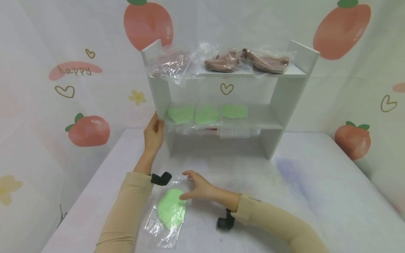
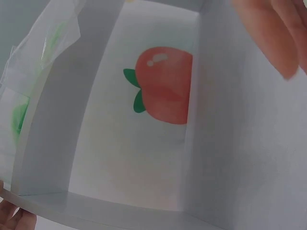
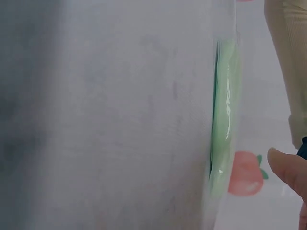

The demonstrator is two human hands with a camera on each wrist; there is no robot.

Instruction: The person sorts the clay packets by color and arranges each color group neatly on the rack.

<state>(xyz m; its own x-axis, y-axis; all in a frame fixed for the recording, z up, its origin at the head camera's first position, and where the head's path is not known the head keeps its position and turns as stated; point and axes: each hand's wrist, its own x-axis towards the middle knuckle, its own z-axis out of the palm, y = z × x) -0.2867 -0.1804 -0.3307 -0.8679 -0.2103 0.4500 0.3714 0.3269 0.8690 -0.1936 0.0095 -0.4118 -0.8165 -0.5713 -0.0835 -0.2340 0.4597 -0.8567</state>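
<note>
My left hand (image 1: 154, 135) grips the left side panel of a white two-tier shelf (image 1: 272, 121), at the height of its lower board. Close by, my right hand (image 1: 200, 188) is held with thumb and fingers spread apart and nothing between them. Under and beside its thumb, a clear plastic bag with a flat, light green filling (image 1: 171, 209) lies on the table. The same green bag (image 3: 225, 120) appears edge-on in the right wrist view. Some fingers of the left hand (image 2: 18, 218) show at the bottom left of the left wrist view.
Several green-filled bags (image 1: 207, 115) line the lower board, their clear ends hanging over its front. On the top board lie clear bags with brown contents (image 1: 269, 63) and a pinkish-brown bag (image 1: 172, 65). A patterned cloth (image 1: 104, 31) hangs behind the white table (image 1: 316, 196).
</note>
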